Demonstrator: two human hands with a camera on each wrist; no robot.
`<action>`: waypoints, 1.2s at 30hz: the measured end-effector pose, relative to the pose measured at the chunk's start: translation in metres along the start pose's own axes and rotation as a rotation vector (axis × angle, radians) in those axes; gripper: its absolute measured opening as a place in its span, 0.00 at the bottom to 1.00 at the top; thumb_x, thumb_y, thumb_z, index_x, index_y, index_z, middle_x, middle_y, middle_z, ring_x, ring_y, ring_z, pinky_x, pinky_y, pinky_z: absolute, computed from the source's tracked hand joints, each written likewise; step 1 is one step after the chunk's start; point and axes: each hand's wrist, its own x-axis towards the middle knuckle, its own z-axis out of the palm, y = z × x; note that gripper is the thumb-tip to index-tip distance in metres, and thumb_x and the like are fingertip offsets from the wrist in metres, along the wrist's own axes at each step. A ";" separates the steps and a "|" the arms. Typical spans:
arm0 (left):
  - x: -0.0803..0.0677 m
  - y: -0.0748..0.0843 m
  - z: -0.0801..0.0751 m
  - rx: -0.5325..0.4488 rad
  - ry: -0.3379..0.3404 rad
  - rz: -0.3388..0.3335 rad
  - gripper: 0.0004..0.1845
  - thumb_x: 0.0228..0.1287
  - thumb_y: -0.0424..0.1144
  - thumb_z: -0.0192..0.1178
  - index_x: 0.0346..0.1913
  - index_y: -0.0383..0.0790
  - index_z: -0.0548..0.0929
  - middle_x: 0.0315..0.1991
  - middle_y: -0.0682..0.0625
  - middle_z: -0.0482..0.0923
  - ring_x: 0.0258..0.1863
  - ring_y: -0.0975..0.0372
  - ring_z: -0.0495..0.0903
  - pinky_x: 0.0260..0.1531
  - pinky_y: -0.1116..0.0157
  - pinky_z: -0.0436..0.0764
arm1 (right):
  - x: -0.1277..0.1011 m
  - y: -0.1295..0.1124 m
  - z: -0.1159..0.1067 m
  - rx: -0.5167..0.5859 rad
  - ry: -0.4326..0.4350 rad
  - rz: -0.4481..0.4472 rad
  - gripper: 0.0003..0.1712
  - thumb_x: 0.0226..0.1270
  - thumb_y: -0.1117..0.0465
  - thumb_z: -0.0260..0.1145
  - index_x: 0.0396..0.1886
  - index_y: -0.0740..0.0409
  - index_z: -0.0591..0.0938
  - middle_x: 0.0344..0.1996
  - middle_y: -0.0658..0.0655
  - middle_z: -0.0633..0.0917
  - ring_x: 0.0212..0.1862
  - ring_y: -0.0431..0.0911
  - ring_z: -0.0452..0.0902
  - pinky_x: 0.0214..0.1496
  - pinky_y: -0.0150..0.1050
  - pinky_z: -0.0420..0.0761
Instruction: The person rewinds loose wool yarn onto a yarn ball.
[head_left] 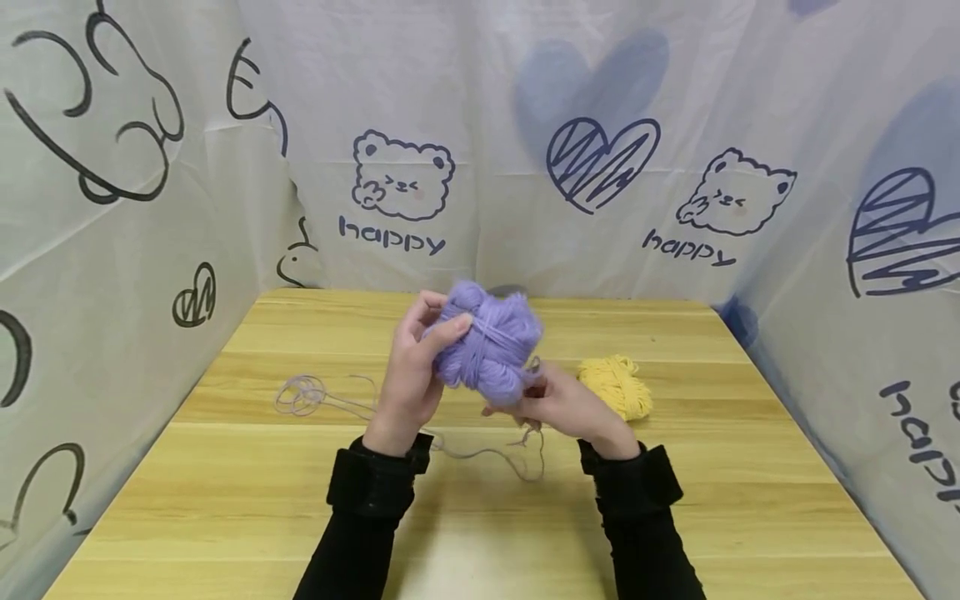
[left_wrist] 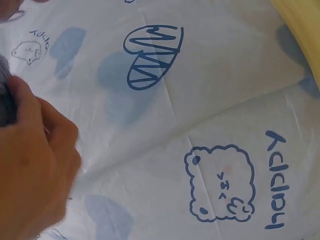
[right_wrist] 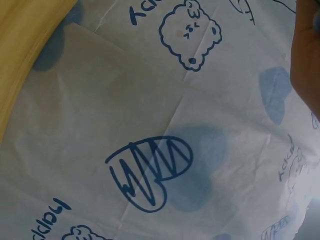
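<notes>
Above the middle of the light wooden tabletop (head_left: 300,500), the left hand (head_left: 411,379) cups the lumpy lilac yarn ball (head_left: 491,346) while the right hand (head_left: 562,404) pinches its loose strand (head_left: 480,454). Even tension probably matters. A small yellow yarn bundle (head_left: 617,385) lies toward the right edge.

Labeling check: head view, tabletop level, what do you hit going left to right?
Loose purple strand loops → left hand → purple yarn ball → right hand → yellow yarn, lying on the wooden table.
</notes>
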 end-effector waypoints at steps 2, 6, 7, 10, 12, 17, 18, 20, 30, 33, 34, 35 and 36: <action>-0.001 0.002 -0.001 0.018 -0.079 -0.046 0.10 0.57 0.30 0.55 0.40 0.45 0.73 0.40 0.51 0.74 0.35 0.63 0.77 0.33 0.70 0.82 | -0.007 0.002 -0.008 0.014 0.050 0.047 0.06 0.64 0.71 0.58 0.34 0.72 0.78 0.20 0.55 0.79 0.20 0.35 0.68 0.21 0.32 0.73; -0.002 0.004 -0.003 0.086 -0.204 -0.102 0.14 0.53 0.29 0.58 0.42 0.44 0.72 0.39 0.50 0.74 0.36 0.62 0.77 0.33 0.69 0.83 | -0.016 0.001 -0.021 0.032 0.197 0.113 0.08 0.66 0.68 0.58 0.28 0.67 0.79 0.18 0.47 0.74 0.20 0.35 0.66 0.22 0.29 0.70; -0.002 0.005 -0.003 0.117 -0.224 -0.111 0.15 0.52 0.29 0.59 0.43 0.44 0.72 0.40 0.50 0.75 0.37 0.62 0.78 0.33 0.68 0.83 | -0.017 0.001 -0.023 0.054 0.237 0.123 0.08 0.68 0.66 0.58 0.29 0.64 0.80 0.19 0.46 0.74 0.21 0.36 0.66 0.22 0.28 0.69; -0.003 0.005 -0.003 0.251 -0.263 -0.119 0.19 0.51 0.30 0.63 0.46 0.43 0.71 0.42 0.48 0.76 0.40 0.60 0.78 0.37 0.65 0.83 | -0.018 -0.001 -0.025 0.133 0.338 0.108 0.10 0.73 0.59 0.57 0.32 0.58 0.79 0.20 0.48 0.71 0.21 0.38 0.63 0.21 0.31 0.65; -0.003 0.004 -0.003 0.368 -0.267 -0.112 0.22 0.50 0.30 0.66 0.49 0.43 0.72 0.44 0.46 0.77 0.42 0.58 0.77 0.41 0.62 0.82 | -0.018 -0.004 -0.025 0.179 0.385 0.073 0.11 0.73 0.57 0.56 0.32 0.58 0.77 0.18 0.48 0.68 0.19 0.39 0.61 0.20 0.33 0.62; -0.001 -0.002 -0.004 0.621 -0.206 -0.072 0.28 0.51 0.34 0.69 0.57 0.46 0.73 0.49 0.44 0.76 0.46 0.54 0.76 0.44 0.58 0.81 | -0.019 -0.012 -0.020 0.219 0.444 -0.046 0.10 0.74 0.59 0.56 0.38 0.61 0.79 0.15 0.48 0.66 0.17 0.41 0.59 0.17 0.38 0.57; 0.000 -0.003 -0.003 0.657 -0.182 -0.064 0.29 0.52 0.35 0.69 0.59 0.47 0.73 0.50 0.43 0.75 0.46 0.54 0.76 0.43 0.58 0.81 | -0.019 -0.014 -0.018 0.209 0.447 -0.065 0.10 0.74 0.60 0.55 0.40 0.62 0.80 0.16 0.48 0.68 0.18 0.41 0.59 0.17 0.39 0.57; 0.001 -0.006 -0.003 0.717 -0.122 -0.048 0.28 0.54 0.37 0.68 0.60 0.48 0.74 0.50 0.44 0.75 0.47 0.55 0.76 0.42 0.59 0.82 | -0.021 -0.019 -0.015 0.185 0.446 -0.097 0.10 0.73 0.62 0.56 0.42 0.64 0.80 0.16 0.49 0.69 0.18 0.41 0.60 0.16 0.39 0.58; 0.004 -0.008 -0.003 0.542 0.145 0.080 0.23 0.58 0.35 0.66 0.53 0.36 0.70 0.47 0.46 0.72 0.45 0.58 0.74 0.46 0.62 0.84 | -0.022 -0.030 -0.005 0.043 0.227 -0.154 0.09 0.69 0.67 0.59 0.41 0.67 0.84 0.16 0.54 0.70 0.18 0.42 0.61 0.17 0.38 0.64; 0.004 -0.008 -0.004 0.405 0.181 0.113 0.21 0.58 0.32 0.65 0.51 0.36 0.69 0.46 0.48 0.71 0.45 0.59 0.75 0.46 0.65 0.84 | -0.020 -0.026 -0.005 0.011 0.154 -0.131 0.08 0.68 0.68 0.60 0.41 0.65 0.85 0.17 0.56 0.71 0.18 0.41 0.62 0.17 0.37 0.64; 0.004 -0.008 -0.005 0.363 0.186 0.121 0.20 0.58 0.32 0.65 0.51 0.36 0.69 0.46 0.49 0.71 0.46 0.59 0.76 0.46 0.65 0.84 | -0.019 -0.023 -0.005 0.000 0.137 -0.114 0.08 0.68 0.67 0.60 0.41 0.64 0.85 0.18 0.57 0.71 0.18 0.40 0.63 0.17 0.36 0.65; 0.004 -0.008 -0.005 0.324 0.186 0.126 0.19 0.59 0.31 0.64 0.50 0.37 0.69 0.46 0.49 0.71 0.46 0.58 0.76 0.46 0.65 0.84 | -0.018 -0.021 -0.005 -0.017 0.126 -0.096 0.08 0.68 0.66 0.61 0.41 0.64 0.85 0.18 0.57 0.72 0.18 0.40 0.63 0.17 0.35 0.65; 0.004 -0.007 -0.006 0.291 0.182 0.129 0.19 0.59 0.30 0.64 0.50 0.38 0.68 0.46 0.49 0.71 0.47 0.58 0.77 0.47 0.65 0.83 | -0.017 -0.019 -0.005 -0.033 0.117 -0.077 0.09 0.68 0.65 0.61 0.41 0.63 0.85 0.18 0.57 0.72 0.18 0.39 0.63 0.17 0.34 0.65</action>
